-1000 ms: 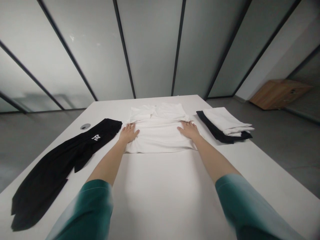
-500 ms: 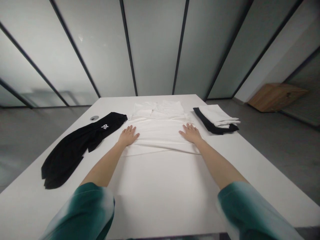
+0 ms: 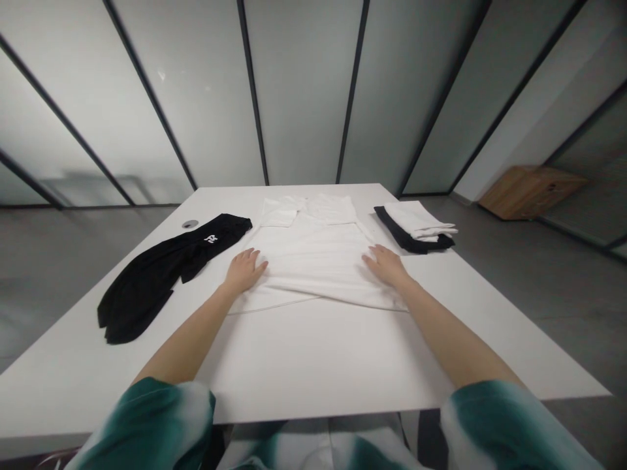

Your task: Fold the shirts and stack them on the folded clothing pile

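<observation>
A white garment [image 3: 313,258] lies spread on the white table [image 3: 313,365], folded partway with its lower edge doubled over. My left hand [image 3: 243,269] rests flat on its left side, fingers stretched out. On the garment's right side my right hand [image 3: 386,264] lies flat too, fingers spread. Neither hand holds anything. Both forearms reach out from green sleeves.
Black trousers [image 3: 161,267] with a small white logo lie at the left of the table beside a round cable hole [image 3: 189,224]. A folded black and white stack [image 3: 416,227] sits at the right rear. Glass partition walls stand behind; a wooden cabinet [image 3: 531,190] stands on the floor at far right.
The view has pulled back and the table's near edge now shows. Both hands have slid toward me along the garment, and its lower edge has creased and skewed.
</observation>
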A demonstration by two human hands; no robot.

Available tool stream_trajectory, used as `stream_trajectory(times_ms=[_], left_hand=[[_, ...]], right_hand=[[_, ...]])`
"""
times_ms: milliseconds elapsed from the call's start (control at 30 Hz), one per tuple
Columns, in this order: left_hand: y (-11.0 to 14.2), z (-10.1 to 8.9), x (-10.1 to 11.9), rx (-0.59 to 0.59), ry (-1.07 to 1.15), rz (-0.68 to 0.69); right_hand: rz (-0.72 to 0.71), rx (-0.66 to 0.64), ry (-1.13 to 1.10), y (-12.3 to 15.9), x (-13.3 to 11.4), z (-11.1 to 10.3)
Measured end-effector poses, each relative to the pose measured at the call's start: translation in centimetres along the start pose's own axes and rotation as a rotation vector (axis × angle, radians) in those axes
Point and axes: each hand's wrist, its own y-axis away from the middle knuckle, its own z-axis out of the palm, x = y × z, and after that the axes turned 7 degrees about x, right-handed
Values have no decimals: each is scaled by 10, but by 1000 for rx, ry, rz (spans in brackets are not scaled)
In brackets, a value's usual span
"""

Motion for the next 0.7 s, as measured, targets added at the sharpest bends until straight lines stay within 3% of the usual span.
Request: stream_trajectory(times_ms=[100, 233, 333, 433, 600, 700], left_hand=[[18, -16, -23, 88, -22, -135], [40, -29, -53, -126, 1, -281], [47, -31, -56, -268, 105, -198], [51, -30, -47, -288, 237, -139], [58, -32, -47, -167, 500, -345], [61, -37, -55, -149, 575, -445]], right_hand=[[115, 78, 18, 9, 32, -18], [278, -147, -5, 33, 69, -32], [148, -205, -158, 54, 78, -32], [15, -165, -328, 70, 76, -28], [11, -159, -460, 86, 68, -30], [-7, -258, -462, 89, 67, -36]])
